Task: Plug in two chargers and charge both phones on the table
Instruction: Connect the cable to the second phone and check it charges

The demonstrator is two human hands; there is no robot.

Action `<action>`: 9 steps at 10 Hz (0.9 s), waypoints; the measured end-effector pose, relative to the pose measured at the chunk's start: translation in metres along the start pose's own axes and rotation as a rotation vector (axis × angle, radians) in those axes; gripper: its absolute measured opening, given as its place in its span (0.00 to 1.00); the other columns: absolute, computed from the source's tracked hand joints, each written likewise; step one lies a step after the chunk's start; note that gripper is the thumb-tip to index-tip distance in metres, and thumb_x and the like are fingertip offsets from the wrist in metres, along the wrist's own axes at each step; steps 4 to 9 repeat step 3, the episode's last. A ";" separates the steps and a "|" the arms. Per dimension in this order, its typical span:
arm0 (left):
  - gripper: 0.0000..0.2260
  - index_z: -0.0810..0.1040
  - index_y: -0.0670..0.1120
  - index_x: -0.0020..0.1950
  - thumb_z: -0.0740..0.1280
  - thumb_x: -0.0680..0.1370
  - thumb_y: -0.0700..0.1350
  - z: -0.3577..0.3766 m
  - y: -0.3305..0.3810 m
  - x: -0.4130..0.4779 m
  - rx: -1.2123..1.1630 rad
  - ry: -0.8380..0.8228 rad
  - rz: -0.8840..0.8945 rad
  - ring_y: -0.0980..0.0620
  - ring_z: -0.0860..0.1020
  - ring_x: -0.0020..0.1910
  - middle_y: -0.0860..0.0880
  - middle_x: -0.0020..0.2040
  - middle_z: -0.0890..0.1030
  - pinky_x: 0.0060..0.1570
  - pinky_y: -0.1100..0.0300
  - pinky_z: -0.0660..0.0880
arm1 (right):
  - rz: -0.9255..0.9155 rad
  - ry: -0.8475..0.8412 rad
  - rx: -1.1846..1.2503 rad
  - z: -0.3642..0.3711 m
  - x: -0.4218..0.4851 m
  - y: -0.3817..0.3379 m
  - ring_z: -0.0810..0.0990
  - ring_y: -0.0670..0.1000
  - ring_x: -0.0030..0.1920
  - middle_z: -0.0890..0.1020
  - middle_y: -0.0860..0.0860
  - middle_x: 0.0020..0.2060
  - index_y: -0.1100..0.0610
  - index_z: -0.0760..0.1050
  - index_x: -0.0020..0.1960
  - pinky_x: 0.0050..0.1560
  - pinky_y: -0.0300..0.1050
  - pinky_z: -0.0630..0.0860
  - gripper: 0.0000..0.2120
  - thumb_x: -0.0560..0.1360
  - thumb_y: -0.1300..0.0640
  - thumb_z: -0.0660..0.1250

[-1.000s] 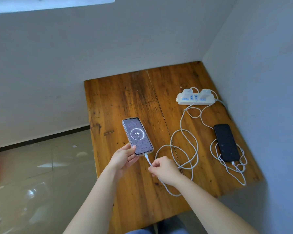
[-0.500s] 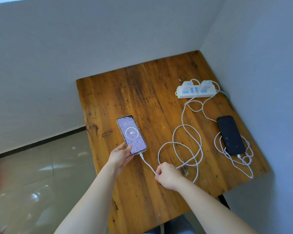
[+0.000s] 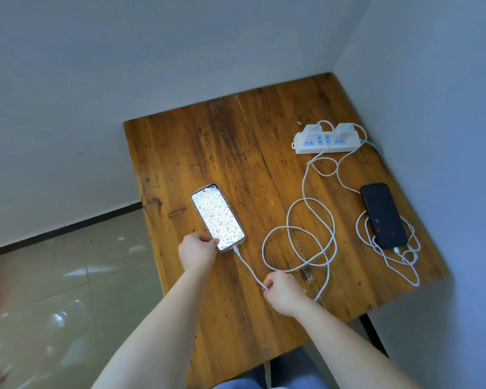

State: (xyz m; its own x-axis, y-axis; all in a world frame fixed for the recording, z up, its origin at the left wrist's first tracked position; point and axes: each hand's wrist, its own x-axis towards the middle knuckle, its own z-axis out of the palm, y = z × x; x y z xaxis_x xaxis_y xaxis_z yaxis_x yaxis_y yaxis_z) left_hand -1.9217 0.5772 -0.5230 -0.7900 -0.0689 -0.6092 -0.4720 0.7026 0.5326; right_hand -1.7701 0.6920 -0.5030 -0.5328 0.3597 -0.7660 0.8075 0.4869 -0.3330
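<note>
1. Readable text: none. No brand or label can be made out on either phone, the chargers or the power strip (image 3: 327,141). The strip shows blue socket faces and a small red light at its left end.

2. Left hand (image 3: 197,250): fingers curled around the near-left corner of the lit phone (image 3: 218,216), thumb on the screen's lower edge. The phone lies flat on the wooden table (image 3: 180,153) and stretches away from the grip toward the far wall. Its screen is bright white with a fine speckled pattern.

3. Right hand (image 3: 282,294): closed, pinching the white cable (image 3: 310,237) between thumb and fingers. The pinch point is to the right of the left hand and nearer to the person.

4. From the right-hand pinch the cable runs up-left to its connector, seated in the lit phone's bottom edge, just right of the left hand's fingertips.

5. Beyond the right hand the same cable lies in loose loops on the table, then climbs to the left charger (image 3: 314,130) on the power strip, far from both hands.

6. Dark phone (image 3: 383,216): screen off, flat on the table well to the right of the right hand, touched by neither hand. The second cable (image 3: 404,262) is plugged into its near end and loops around it.

7. The second cable leads to the right charger (image 3: 345,130), seated in the strip beside the first.
</note>
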 end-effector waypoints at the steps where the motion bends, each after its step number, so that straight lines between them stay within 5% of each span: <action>1: 0.08 0.81 0.44 0.50 0.72 0.74 0.46 -0.003 -0.006 -0.005 -0.001 -0.010 0.028 0.49 0.80 0.43 0.46 0.48 0.84 0.40 0.57 0.78 | -0.005 0.005 0.045 -0.001 -0.004 0.002 0.80 0.49 0.46 0.82 0.51 0.48 0.53 0.79 0.55 0.42 0.38 0.76 0.08 0.76 0.58 0.66; 2: 0.14 0.78 0.44 0.60 0.70 0.76 0.47 -0.007 -0.023 -0.019 0.029 0.005 0.107 0.48 0.78 0.50 0.46 0.56 0.81 0.43 0.58 0.75 | -0.032 0.015 0.142 -0.014 -0.011 -0.002 0.79 0.50 0.52 0.81 0.51 0.54 0.55 0.78 0.58 0.48 0.39 0.74 0.12 0.76 0.55 0.67; 3: 0.21 0.71 0.46 0.69 0.67 0.78 0.48 -0.011 -0.045 -0.045 0.237 0.028 0.223 0.46 0.74 0.64 0.46 0.68 0.72 0.57 0.53 0.75 | -0.100 0.035 0.364 -0.039 -0.031 -0.012 0.79 0.47 0.50 0.82 0.48 0.50 0.54 0.79 0.55 0.49 0.41 0.76 0.10 0.75 0.54 0.68; 9: 0.21 0.71 0.46 0.69 0.67 0.78 0.48 -0.011 -0.045 -0.045 0.237 0.028 0.223 0.46 0.74 0.64 0.46 0.68 0.72 0.57 0.53 0.75 | -0.100 0.035 0.364 -0.039 -0.031 -0.012 0.79 0.47 0.50 0.82 0.48 0.50 0.54 0.79 0.55 0.49 0.41 0.76 0.10 0.75 0.54 0.68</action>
